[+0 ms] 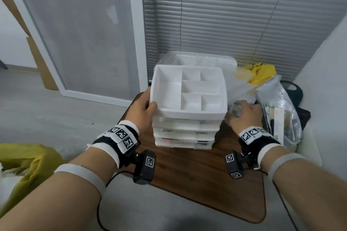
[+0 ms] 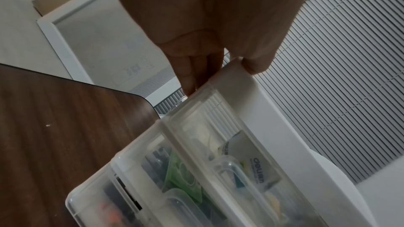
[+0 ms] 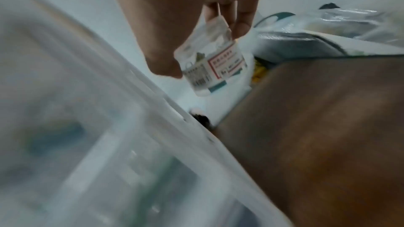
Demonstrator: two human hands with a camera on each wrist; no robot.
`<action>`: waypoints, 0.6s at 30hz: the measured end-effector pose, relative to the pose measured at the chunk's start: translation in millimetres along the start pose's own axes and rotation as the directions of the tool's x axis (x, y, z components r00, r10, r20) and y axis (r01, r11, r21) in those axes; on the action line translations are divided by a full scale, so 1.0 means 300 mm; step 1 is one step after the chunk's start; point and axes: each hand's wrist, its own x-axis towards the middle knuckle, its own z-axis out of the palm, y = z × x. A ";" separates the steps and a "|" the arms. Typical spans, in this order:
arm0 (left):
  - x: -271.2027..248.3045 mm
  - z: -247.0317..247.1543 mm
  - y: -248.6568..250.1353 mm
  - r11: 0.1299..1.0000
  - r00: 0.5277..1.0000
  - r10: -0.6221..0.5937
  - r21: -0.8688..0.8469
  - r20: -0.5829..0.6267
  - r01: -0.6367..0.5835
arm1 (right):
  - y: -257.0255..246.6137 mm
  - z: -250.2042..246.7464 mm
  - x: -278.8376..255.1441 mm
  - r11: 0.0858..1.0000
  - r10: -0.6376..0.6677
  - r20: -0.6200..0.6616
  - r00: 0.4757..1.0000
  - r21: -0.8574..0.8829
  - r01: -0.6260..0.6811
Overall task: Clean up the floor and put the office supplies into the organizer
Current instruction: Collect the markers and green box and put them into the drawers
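Right wrist view: the right hand (image 3: 196,23) pinches a small clear packet (image 3: 212,65) with a printed label, hanging just right of the organizer (image 1: 187,107). Left hand (image 1: 144,110) grips the organizer's left top corner. The white compartment tray lies up and left of the packet; three translucent drawers below, all on the wooden desk (image 1: 206,178).

A head-worn camera looks forward and down over both forearms at a white drawer organizer (image 1: 188,107) on a dark wooden board (image 1: 206,178). The left wrist camera, close in, faces along the left hand (image 2: 203,28) at the organizer's near left corner. The right wrist camera, blurred, faces along the right hand (image 3: 192,23) past the organizer's right side; all three views share the organizer and board.
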 end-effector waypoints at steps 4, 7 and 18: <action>0.000 0.006 -0.002 0.998 0.999 -0.027 -0.047 0.024 0.028 | -0.209 -0.247 0.032 0.942 -0.161 -0.323 0.933 0.233 0.244; -0.007 0.000 0.009 0.995 0.998 -0.032 -0.093 0.062 0.038 | -0.412 -0.366 -0.004 0.865 -0.373 -0.288 0.882 0.237 0.443; -0.015 -0.014 0.015 0.992 0.997 -0.013 -0.122 0.077 0.022 | -0.796 -0.074 -0.061 0.792 -0.518 0.298 0.802 -0.186 0.581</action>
